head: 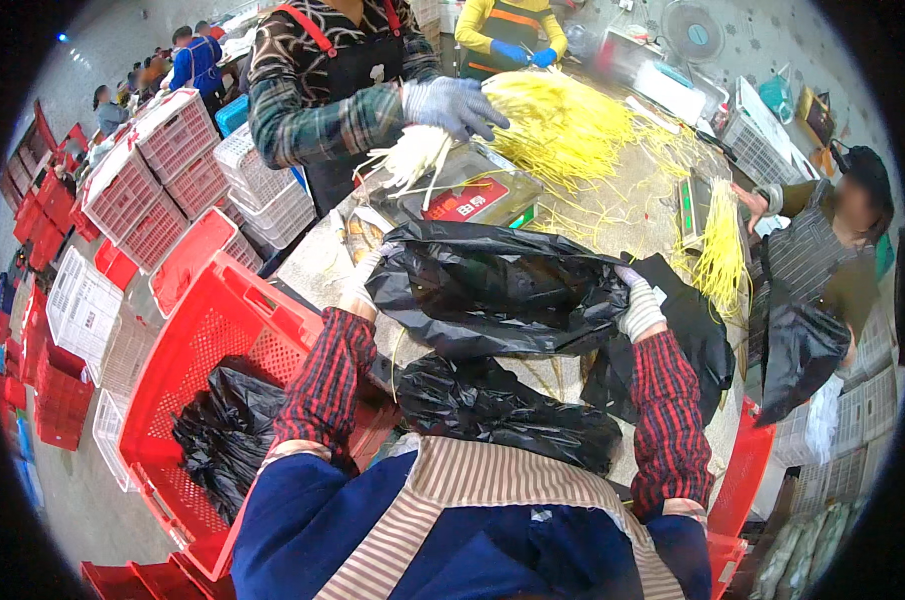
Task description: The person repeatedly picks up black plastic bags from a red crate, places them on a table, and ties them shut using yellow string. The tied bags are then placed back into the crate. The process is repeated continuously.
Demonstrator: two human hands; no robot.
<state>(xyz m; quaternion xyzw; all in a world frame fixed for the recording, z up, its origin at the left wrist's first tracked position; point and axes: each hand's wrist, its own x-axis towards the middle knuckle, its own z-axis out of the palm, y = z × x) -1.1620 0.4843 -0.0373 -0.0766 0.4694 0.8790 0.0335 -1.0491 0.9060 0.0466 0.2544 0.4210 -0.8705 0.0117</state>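
Both my hands wear pale striped knit gloves and hold a black plastic bag (497, 337) stretched wide, its mouth spread between them. My left hand (364, 283) grips the bag's left edge; my right hand (640, 304) grips its right edge. Nothing can be made out inside the dark bag. Below it, close to my apron, lies a crumpled black bag (505, 412) on the table. Flat black bags (666, 352) lie beside and under my right hand. Beyond the held bag is a weighing scale (464, 199), over which a co-worker's gloved hand (452, 109) holds a white bundle of thin stalks (415, 157).
A heap of yellow stalks (565, 127) covers the far part of the table (625, 210). At right, a co-worker (820, 247) stands by a second scale (691, 210) and a yellow bundle (722, 255). A red crate (175, 375) with black bags stands at my left.
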